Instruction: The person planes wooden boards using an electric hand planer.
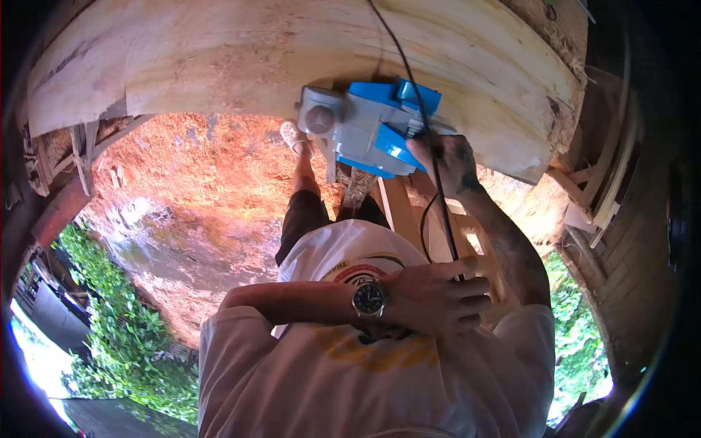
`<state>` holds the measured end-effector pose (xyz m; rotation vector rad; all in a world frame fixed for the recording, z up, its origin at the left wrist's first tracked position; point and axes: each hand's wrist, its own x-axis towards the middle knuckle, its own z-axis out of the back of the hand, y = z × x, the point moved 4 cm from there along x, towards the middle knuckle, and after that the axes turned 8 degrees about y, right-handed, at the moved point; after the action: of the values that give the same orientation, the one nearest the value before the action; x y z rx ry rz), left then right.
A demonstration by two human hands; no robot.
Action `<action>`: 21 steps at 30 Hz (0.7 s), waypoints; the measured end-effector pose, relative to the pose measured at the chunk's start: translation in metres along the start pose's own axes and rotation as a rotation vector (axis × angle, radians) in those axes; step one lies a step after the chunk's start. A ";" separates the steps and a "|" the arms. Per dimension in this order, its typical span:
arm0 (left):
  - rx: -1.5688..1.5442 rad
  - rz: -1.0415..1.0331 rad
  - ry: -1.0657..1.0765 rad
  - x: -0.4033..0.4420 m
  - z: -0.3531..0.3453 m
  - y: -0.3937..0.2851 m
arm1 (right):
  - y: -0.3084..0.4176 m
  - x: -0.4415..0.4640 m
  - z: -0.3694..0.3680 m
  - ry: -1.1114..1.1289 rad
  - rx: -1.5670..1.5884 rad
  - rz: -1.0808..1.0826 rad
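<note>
A blue and grey power planer [372, 128] rests at the near edge of a wide pale wooden slab [241, 58]. My right hand [453, 164] is wrapped round its rear handle. Across my chest lies my left forearm, with a black watch on the wrist. The fingers of my left hand [442, 296] are bent around a black cable [447, 226], which passes between them. From there the cable runs up past my right hand and over the planer to the slab's far side.
Wood shavings cover the ground [212, 168] below the slab. A foot in a light clog [293, 136] stands close to the slab's edge. Wooden supports [87, 153] show at the left, and more timber [610, 190] at the right. Green plants [124, 328] grow at the lower left.
</note>
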<state>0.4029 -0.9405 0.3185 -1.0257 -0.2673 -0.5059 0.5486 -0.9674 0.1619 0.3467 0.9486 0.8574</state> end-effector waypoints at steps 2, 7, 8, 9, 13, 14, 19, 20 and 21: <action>-0.009 -0.009 -0.044 -0.014 0.016 -0.001 | 0.041 0.020 -0.007 0.013 0.149 -0.080; -0.006 -0.052 -0.171 -0.055 0.046 -0.001 | 0.108 0.069 -0.041 -0.009 0.184 -0.004; -0.002 -0.069 -0.199 -0.064 0.052 0.000 | 0.123 0.079 -0.049 -0.021 0.238 0.039; 0.001 -0.085 -0.224 -0.074 0.058 0.000 | 0.135 0.089 -0.056 0.017 0.218 0.009; -0.003 -0.178 -0.301 -0.108 0.074 0.001 | 0.183 0.125 -0.077 0.080 0.197 -0.052; 0.019 -0.181 -0.317 -0.114 0.075 -0.002 | 0.191 0.135 -0.085 0.050 0.187 -0.040; -0.007 -0.216 -0.356 -0.129 0.094 -0.005 | 0.230 0.161 -0.101 0.014 0.177 -0.061; 0.004 -0.238 -0.342 -0.129 0.098 -0.005 | 0.225 0.162 -0.103 0.053 0.223 -0.067; 0.012 -0.237 -0.328 -0.127 0.099 -0.009 | 0.224 0.162 -0.103 0.061 0.239 -0.032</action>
<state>0.2916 -0.8231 0.3185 -1.0699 -0.6881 -0.5469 0.4029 -0.7112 0.1483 0.5114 1.1140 0.7295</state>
